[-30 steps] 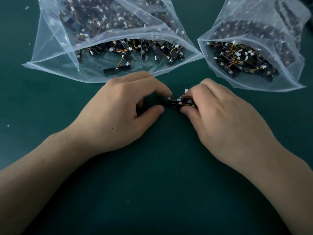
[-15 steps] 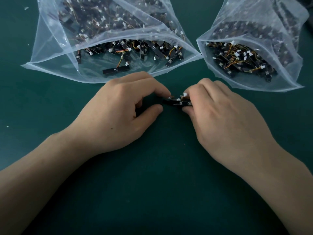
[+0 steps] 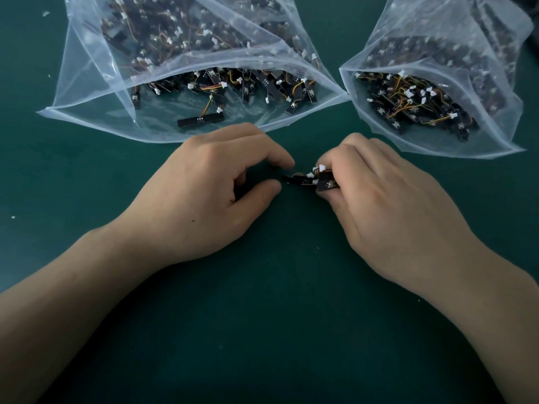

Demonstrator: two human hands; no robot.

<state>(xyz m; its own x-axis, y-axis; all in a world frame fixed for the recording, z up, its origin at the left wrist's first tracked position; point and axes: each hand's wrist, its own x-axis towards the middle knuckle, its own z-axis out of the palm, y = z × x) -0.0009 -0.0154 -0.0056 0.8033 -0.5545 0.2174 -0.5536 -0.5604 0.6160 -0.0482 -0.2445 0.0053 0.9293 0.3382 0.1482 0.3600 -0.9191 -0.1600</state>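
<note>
From over the person's shoulder, the right hand (image 3: 388,205) pinches a small bundle of black boards (image 3: 303,179) with white plugs just above the mat (image 3: 262,330). The bundle's long axis runs left to right, and its free end pokes left at the left hand (image 3: 204,196). That hand holds nothing, its thumb and forefinger curved and parted just short of the tip. It is the nearer taker. Two bags, the left bag (image 3: 87,97) and the right bag (image 3: 495,118), lie close behind the knuckles, and open mat spreads in front.
</note>
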